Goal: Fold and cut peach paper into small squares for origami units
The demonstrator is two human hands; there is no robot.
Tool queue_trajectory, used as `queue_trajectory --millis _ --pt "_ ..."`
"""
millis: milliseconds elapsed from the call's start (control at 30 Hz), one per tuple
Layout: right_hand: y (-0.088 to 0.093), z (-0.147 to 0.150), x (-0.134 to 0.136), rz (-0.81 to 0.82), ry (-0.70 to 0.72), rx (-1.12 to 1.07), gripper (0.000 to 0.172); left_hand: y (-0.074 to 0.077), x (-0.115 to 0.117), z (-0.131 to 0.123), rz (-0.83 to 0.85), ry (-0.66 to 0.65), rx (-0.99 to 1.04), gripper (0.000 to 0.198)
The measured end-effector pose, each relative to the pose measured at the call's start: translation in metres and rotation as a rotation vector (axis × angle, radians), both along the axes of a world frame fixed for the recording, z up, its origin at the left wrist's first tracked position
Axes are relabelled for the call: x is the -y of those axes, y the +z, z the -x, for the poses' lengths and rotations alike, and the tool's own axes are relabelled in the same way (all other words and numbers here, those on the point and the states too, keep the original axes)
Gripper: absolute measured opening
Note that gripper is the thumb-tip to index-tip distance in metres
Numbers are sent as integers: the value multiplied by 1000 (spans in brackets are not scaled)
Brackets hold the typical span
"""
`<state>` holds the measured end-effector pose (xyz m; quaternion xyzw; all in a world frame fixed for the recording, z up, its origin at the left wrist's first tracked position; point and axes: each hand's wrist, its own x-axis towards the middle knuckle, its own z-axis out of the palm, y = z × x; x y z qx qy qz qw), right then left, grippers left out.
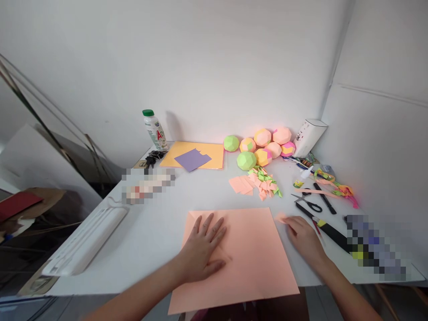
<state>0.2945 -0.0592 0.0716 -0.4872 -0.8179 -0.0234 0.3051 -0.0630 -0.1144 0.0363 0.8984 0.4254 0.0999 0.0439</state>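
A large peach sheet of paper lies on the white table, its near edge hanging past the table's front. My left hand rests flat on its left half, fingers spread. Just off the sheet's right edge, my right hand has its fingertips pinched on a small peach paper piece. Beyond the sheet are several peach paper squares and a heap of small folded peach and green pieces. Scissors with black handles lie past my right hand, beside a black and yellow cutter.
Several faceted paper balls stand against the wall. Yellow sheets with a purple cut paper on top lie at the back left, near a bottle. A white power strip-like case sits left; a white box leans back right.
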Motion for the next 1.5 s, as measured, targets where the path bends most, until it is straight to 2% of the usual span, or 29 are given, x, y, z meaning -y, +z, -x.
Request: queue_trajectory --millis 133,200,300,367,467,500,533,600,700,767,867,1033,1133,1333,1500 --pt "19 15 -10 -88 -93 -185 20 4 3 -14 55 -24 -15 81" --pt "31 37 -11 -107 -65 -263 20 7 4 -29 77 -38 -20 81" --pt "38 86 -10 -44 133 -293 26 12 3 -57 75 -55 7 80" --pt "30 118 -9 9 309 -269 27 12 2 -72 44 -71 72 74" --pt "8 145 -9 72 469 -271 30 8 3 -79 -62 -35 251 38" --pt "0 147 -10 84 493 -284 29 5 5 -76 -92 -16 291 27" --pt "-7 147 -11 91 515 -297 28 3 7 -71 -113 1 311 25" --pt "-16 143 -13 95 564 -312 26 1 11 -57 -128 19 308 31" --pt "-21 138 -15 102 642 -300 22 3 15 -38 -180 65 256 30" --pt "-21 138 -16 108 675 -279 23 5 13 -31 -195 48 187 37" --pt "-19 140 -16 102 684 -243 26 4 6 -29 -130 11 84 48" --pt "-13 137 -22 64 702 -135 28 2 -5 -30 -61 16 -51 53" --pt "-13 135 -28 38 705 -79 29 2 -11 -30 -71 0 -62 51" --pt "-18 135 -31 -25 632 -26 29 -1 -9 -28 -211 48 31 42" --pt "-12 136 -32 4 645 33 23 5 -7 -26 -179 78 41 40"
